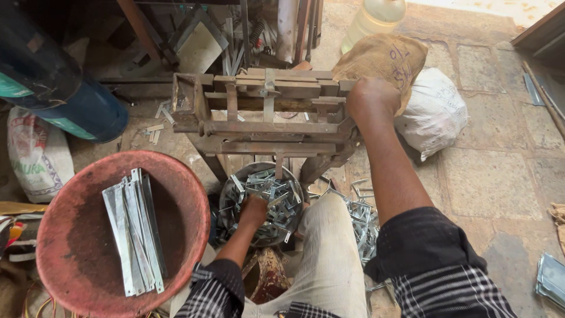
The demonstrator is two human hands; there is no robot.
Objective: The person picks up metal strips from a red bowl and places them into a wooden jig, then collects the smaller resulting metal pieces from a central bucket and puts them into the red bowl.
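Observation:
My right hand is closed on the right end of a rusty iron bending press that stands in front of me. My left hand reaches down into a round metal bowl full of bent grey metal clips under the press; its fingers are hidden among them. To the left, a red basin holds several flat grey metal strips. More bent clips lie on the floor beside my right knee.
A burlap sack and a white sack lie right of the press. A blue drum and printed bag sit at left. A plastic bottle stands behind. Stone floor spreads right.

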